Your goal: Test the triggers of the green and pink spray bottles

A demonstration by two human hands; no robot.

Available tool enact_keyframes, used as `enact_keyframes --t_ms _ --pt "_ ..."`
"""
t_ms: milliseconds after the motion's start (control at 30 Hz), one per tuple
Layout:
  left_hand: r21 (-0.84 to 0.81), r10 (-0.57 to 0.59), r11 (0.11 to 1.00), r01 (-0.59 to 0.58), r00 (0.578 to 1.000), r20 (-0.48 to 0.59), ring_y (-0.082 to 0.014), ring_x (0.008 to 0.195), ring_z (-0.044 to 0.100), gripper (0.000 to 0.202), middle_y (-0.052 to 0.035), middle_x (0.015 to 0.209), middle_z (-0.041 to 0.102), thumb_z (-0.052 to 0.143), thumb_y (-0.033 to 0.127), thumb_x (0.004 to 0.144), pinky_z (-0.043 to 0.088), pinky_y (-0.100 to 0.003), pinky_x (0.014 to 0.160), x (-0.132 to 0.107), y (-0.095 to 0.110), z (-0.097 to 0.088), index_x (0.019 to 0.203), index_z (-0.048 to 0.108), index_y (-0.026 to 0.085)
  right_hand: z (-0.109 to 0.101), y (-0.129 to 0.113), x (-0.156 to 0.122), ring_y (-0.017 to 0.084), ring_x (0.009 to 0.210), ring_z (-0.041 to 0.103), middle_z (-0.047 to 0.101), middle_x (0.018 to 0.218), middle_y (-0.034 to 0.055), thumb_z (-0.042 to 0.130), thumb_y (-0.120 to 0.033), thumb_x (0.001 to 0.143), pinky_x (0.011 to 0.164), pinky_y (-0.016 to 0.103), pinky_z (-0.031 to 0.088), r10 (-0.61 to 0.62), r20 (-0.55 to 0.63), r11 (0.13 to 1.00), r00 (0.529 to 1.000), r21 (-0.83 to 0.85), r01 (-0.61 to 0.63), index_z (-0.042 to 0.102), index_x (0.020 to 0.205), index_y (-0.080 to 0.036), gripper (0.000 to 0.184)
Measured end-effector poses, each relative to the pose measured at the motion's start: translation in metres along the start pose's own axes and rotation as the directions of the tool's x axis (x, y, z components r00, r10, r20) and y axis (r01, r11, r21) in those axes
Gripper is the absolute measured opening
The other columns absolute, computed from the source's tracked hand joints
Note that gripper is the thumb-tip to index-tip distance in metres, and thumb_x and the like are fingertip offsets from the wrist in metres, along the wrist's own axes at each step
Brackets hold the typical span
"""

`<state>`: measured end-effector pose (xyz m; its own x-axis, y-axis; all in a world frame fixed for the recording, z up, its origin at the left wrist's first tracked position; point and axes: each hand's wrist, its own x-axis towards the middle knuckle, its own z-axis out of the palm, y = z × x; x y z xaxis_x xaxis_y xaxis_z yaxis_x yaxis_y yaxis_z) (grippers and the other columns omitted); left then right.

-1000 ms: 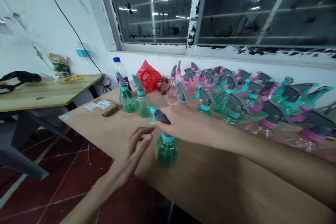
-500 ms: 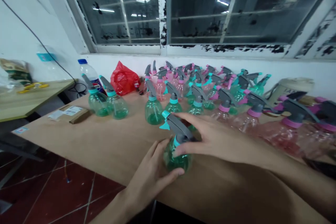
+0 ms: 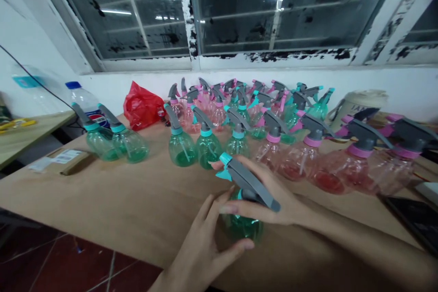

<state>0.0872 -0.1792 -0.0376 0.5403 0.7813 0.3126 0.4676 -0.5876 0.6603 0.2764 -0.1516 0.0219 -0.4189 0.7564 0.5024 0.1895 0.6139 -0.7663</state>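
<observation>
A green spray bottle with a grey trigger head and teal nozzle stands near the front edge of the brown table. My left hand wraps around its round body from the left and below. My right hand grips the grey trigger head and neck from the right. Behind it stand several green spray bottles and pink spray bottles in rows reaching back to the wall.
Two more green bottles stand apart at the left, beside a water bottle and a red plastic bag. A cardboard packet lies at the left edge. A white container sits far right, a dark flat object at the right edge.
My left hand came up from below the table edge and closed around the bottle's body. The bottle has been drawn nearer to the front edge, with my right hand staying on its head.
</observation>
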Motion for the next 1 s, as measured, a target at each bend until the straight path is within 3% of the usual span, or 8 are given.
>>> enact_keyframes --t_ms 133,400,567,867,1000 --pt "0.021 -0.003 1.000 0.004 0.998 -0.057 -0.0306 0.121 0.054 0.067 -0.0069 0.134 0.053 0.065 0.051 0.084 0.049 -0.055 0.098 -0.002 -0.001 0.005 0.140 0.031 0.037 0.008 0.003 -0.002 0.019 0.081 0.068 0.068 0.094 0.0030 0.069 -0.030 0.080 0.070 0.033 0.055 0.057 -0.063 0.990 0.996 0.132 -0.048 0.057 0.113 -0.021 0.037" --pt "0.052 0.041 0.998 -0.035 0.991 -0.131 -0.0372 0.123 0.052 0.074 -0.0152 0.133 0.053 0.066 0.055 0.081 0.051 -0.058 0.092 -0.007 -0.015 0.020 0.141 0.031 0.029 0.014 0.006 0.000 0.017 0.073 0.068 0.068 0.093 0.0030 0.065 -0.019 0.078 0.065 0.031 0.056 0.052 -0.105 0.983 0.993 0.179 -0.032 0.063 0.107 -0.021 0.029" --pt "0.024 0.024 0.999 -0.021 0.993 -0.113 -0.0374 0.125 0.050 0.075 -0.0145 0.135 0.053 0.068 0.054 0.080 0.049 -0.060 0.094 -0.008 -0.015 0.023 0.142 0.031 0.031 0.013 0.007 -0.001 0.012 0.057 0.064 0.070 0.099 0.0018 0.065 -0.014 0.076 0.064 0.031 0.057 0.045 -0.105 0.976 0.993 0.215 -0.021 0.063 0.111 -0.024 0.036" --pt "0.021 0.025 1.000 -0.021 0.986 -0.167 -0.0375 0.126 0.049 0.078 -0.0117 0.136 0.053 0.066 0.056 0.080 0.050 -0.061 0.092 -0.010 -0.016 0.029 0.144 0.026 0.036 0.014 0.004 -0.002 0.012 0.061 0.060 0.064 0.088 0.0006 0.064 -0.018 0.077 0.064 0.029 0.056 0.058 -0.135 0.982 0.989 0.187 -0.032 0.062 0.102 -0.021 0.025" --pt "-0.028 0.055 0.998 -0.061 0.980 -0.191 -0.0339 0.125 0.050 0.076 -0.0108 0.137 0.051 0.064 0.055 0.083 0.050 -0.055 0.095 -0.009 -0.014 0.031 0.146 0.025 0.035 0.013 0.003 0.000 0.013 0.062 0.061 0.064 0.087 0.0009 0.065 -0.023 0.078 0.061 0.029 0.054 0.048 -0.134 0.989 0.990 0.148 -0.028 0.061 0.099 -0.021 0.021"
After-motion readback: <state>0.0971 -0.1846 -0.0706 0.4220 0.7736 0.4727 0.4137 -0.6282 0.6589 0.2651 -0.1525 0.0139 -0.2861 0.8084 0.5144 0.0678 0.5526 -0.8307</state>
